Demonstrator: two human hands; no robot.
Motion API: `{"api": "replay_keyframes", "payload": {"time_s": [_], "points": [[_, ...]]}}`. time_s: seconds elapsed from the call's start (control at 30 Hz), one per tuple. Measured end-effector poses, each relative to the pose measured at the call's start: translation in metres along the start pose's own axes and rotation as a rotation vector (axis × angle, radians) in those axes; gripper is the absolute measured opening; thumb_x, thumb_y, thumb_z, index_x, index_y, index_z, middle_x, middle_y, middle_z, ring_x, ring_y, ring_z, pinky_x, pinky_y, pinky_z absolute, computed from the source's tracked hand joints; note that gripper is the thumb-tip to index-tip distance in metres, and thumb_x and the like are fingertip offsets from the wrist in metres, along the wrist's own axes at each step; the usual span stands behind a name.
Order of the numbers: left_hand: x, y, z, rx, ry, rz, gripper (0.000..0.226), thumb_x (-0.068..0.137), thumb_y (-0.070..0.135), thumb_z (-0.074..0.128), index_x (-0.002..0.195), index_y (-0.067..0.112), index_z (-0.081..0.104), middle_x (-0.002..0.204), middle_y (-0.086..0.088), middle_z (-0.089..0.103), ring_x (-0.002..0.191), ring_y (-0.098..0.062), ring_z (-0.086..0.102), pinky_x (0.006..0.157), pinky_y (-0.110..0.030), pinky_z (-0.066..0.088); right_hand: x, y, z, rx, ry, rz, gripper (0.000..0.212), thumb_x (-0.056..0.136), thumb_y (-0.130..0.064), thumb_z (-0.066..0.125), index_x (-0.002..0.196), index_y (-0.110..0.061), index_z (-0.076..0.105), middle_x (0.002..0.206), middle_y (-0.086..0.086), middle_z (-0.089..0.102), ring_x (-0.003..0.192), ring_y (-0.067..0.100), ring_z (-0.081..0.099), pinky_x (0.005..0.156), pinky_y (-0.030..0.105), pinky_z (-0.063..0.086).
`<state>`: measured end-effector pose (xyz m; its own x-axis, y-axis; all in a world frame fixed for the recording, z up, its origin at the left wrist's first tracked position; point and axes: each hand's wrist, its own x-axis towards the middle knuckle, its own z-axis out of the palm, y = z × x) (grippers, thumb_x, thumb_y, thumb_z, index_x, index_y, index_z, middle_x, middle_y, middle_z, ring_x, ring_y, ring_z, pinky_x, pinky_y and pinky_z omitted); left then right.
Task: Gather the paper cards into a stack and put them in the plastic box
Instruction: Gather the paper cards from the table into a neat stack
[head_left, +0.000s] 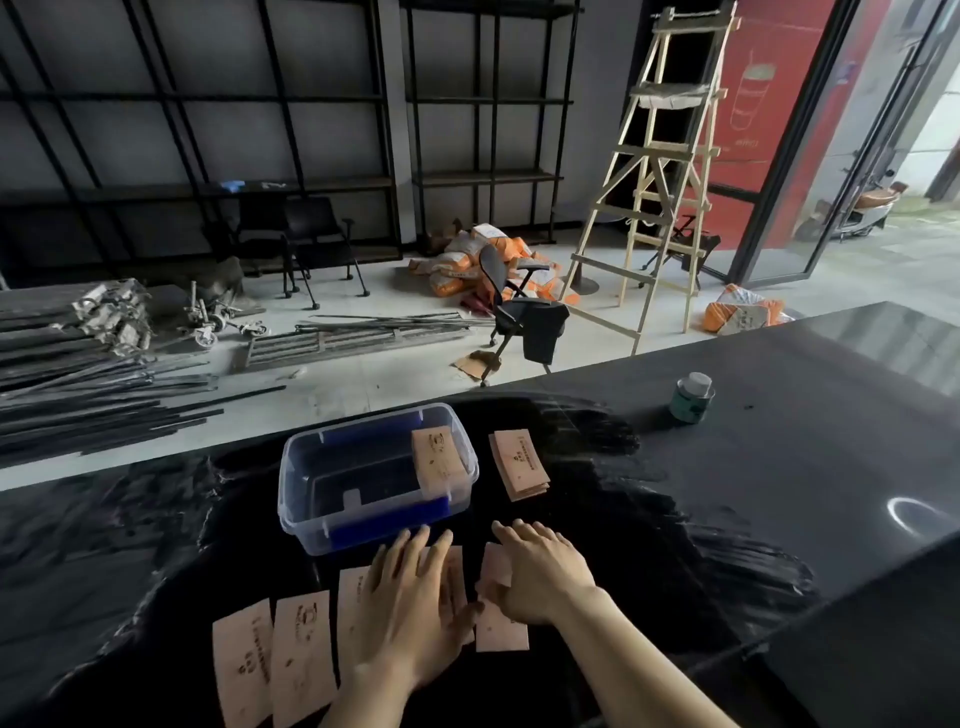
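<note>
A clear plastic box (306, 499) stands on the black table with a few pink paper cards (439, 460) leaning inside at its right end. A small stack of cards (519, 465) lies just right of the box. Near the front edge, several cards lie in a row, the leftmost card (244, 660) beside another card (304, 654). My left hand (410, 608) lies flat on the cards in the middle of the row, fingers spread. My right hand (540, 571) pinches the rightmost card (501, 631), its upper end lifted off the table.
A small tin with a white lid (691, 397) stands at the back right of the table (779, 467). Beyond the table's far edge are a wooden ladder (660, 171), an office chair (519, 306), metal bars and sacks on the floor.
</note>
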<state>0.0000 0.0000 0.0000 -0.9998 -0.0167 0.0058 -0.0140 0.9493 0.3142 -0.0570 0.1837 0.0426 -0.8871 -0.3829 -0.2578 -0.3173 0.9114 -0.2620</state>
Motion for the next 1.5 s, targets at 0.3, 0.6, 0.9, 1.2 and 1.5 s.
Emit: {"api": "replay_keyframes", "payload": {"time_s": [0.3,0.6,0.9,1.2,1.5], "points": [[-0.005,0.002,0.017,-0.086,0.033,-0.144,0.111,0.062,0.094,0.044,0.156,0.039,0.020,0.163,0.006,0.036,0.148,-0.019,0.032,0.123,-0.042,0.022,0.000,0.005,0.014,-0.058,0.108,-0.046,0.084,0.084,-0.058,0.074,0.154,-0.028,0.039,0.148,0.002,0.051,0.134,0.028,0.048,0.109,0.042,0.045],[-0.010,0.020,0.001,-0.272,0.015,-0.427,0.108,0.051,0.072,0.080,0.143,0.046,0.032,0.126,0.009,0.059,0.122,-0.017,0.049,0.105,-0.040,0.045,0.008,0.009,0.017,0.129,0.150,0.005,0.082,0.071,-0.035,0.092,0.141,-0.028,0.049,0.122,0.000,0.040,0.092,0.021,0.051,0.065,0.022,0.039],[-0.007,0.020,-0.001,-0.531,0.026,-0.483,0.034,0.089,0.017,0.069,0.117,0.032,0.057,0.114,0.004,0.063,0.104,-0.017,0.063,0.095,-0.043,0.054,0.007,0.010,0.010,0.477,0.272,-0.021,0.065,0.072,0.006,0.068,0.130,-0.024,0.063,0.128,-0.007,0.049,0.106,0.019,0.059,0.066,0.008,0.041],[-0.014,0.019,-0.017,-0.763,0.028,-0.321,0.016,0.098,0.048,0.047,0.102,0.047,0.062,0.093,0.020,0.076,0.086,0.002,0.071,0.079,-0.030,0.057,0.008,-0.003,0.011,0.872,0.336,-0.013,0.036,0.093,0.006,0.066,0.100,-0.027,0.054,0.090,-0.004,0.075,0.080,0.002,0.074,0.063,0.016,0.057],[-0.012,0.021,-0.022,-0.282,0.052,-0.081,0.054,0.090,0.014,0.066,0.125,0.051,0.050,0.109,0.029,0.061,0.094,0.007,0.058,0.090,-0.018,0.051,0.000,0.004,0.030,0.411,0.448,-0.070,0.078,0.080,-0.022,0.077,0.148,-0.029,0.038,0.139,-0.012,0.045,0.120,0.011,0.050,0.097,0.030,0.052]]}}
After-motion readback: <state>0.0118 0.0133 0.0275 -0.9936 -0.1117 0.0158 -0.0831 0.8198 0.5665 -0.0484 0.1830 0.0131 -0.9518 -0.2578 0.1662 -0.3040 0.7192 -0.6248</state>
